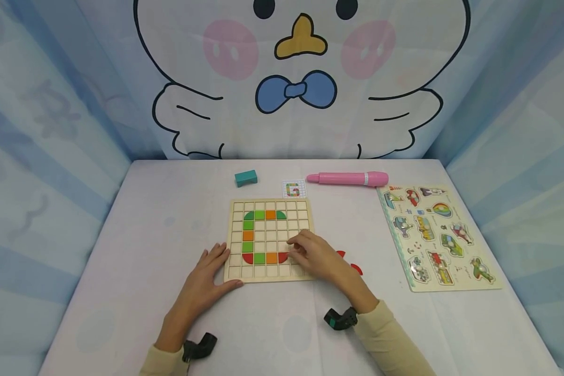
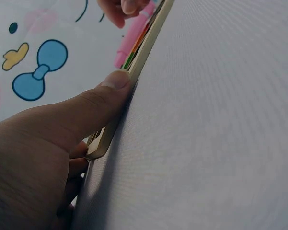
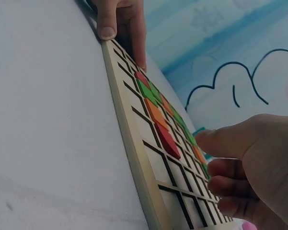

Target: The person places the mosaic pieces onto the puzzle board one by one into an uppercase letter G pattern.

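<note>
1. Grid board (image 1: 269, 240) is laid flat at the middle of the bench (image 1: 136, 235), its cells partly filled with green, orange and red tiles (image 1: 260, 257) set in a C shape.
2. The left hand (image 1: 209, 277) is rested against the board's near left corner, thumb pressed along the edge, fingers fairly straight; the board seems to be steadied this way.
3. The right hand (image 1: 312, 256) is held over the lower right cells, fingers curled by the red corner tile. Whether a tile is pinched cannot be told.
4. Two red pieces (image 1: 350, 263) beside that hand are partly hidden by it.
5. A small pattern card (image 1: 294, 189), teal block (image 1: 246, 178), pink pen (image 1: 348, 178) and picture puzzle (image 1: 434, 235) are placed farther out.
</note>
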A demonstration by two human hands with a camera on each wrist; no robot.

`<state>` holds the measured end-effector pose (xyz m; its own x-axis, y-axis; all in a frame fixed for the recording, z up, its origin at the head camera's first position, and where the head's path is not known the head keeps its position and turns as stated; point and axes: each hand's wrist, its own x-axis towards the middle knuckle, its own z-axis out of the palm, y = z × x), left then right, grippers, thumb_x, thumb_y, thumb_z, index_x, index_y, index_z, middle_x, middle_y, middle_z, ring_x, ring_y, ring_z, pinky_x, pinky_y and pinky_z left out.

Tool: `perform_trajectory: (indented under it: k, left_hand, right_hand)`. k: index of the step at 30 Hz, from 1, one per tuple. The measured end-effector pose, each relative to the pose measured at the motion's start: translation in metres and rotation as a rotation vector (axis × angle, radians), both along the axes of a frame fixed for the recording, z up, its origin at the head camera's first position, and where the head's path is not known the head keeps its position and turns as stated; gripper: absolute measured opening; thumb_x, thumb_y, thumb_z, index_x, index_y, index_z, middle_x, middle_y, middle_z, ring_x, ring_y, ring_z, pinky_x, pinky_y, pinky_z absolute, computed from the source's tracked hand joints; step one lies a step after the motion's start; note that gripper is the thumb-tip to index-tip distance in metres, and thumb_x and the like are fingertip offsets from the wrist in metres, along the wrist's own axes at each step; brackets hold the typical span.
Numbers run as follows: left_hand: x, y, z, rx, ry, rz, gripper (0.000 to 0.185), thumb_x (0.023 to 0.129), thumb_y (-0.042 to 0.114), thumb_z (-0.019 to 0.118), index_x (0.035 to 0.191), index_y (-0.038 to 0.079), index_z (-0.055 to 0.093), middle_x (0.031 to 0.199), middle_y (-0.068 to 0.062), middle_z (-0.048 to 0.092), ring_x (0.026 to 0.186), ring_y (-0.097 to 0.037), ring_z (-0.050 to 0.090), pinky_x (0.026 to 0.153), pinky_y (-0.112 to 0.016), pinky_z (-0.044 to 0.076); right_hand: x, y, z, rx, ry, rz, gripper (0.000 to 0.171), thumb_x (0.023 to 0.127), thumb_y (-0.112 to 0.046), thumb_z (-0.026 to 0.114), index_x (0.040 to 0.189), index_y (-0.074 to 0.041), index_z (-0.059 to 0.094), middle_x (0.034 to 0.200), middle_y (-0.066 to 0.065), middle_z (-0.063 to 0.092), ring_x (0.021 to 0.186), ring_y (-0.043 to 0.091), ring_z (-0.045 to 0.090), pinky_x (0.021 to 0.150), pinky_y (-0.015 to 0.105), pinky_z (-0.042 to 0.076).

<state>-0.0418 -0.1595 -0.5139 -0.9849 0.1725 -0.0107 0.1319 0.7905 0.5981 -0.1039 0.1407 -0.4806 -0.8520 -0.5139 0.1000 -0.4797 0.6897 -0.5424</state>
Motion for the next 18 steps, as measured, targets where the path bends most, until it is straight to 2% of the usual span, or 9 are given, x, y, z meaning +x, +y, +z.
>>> perform_trajectory:
  k: [10, 18]
  left_hand:
    - [0.0, 0.0, 0.0, -0.006, -0.001, -0.001, 0.091, 0.078, 0.049, 0.082, 0.149, 0.005, 0.046, 0.159, -0.011, 0.041, 0.153, -0.03, 0.03, 0.129, -0.051, 0.021]
    - [0.0, 0.0, 0.001, 0.005, 0.011, -0.016, 0.09, 0.079, 0.048, 0.082, 0.149, 0.004, 0.047, 0.159, -0.012, 0.042, 0.152, -0.031, 0.03, 0.129, -0.05, 0.02]
  right_hand:
    - [-0.002, 0.023, 0.002, -0.02, 0.045, -0.033, 0.025, 0.093, -0.015, 0.072, 0.115, -0.006, 0.069, 0.098, 0.0, 0.062, 0.082, 0.01, 0.057, 0.068, 0.022, 0.053]
    - [-0.001, 0.04, 0.004, -0.021, -0.005, -0.067, 0.028, 0.092, -0.017, 0.072, 0.118, -0.007, 0.067, 0.102, 0.001, 0.063, 0.087, 0.012, 0.058, 0.074, 0.027, 0.056]
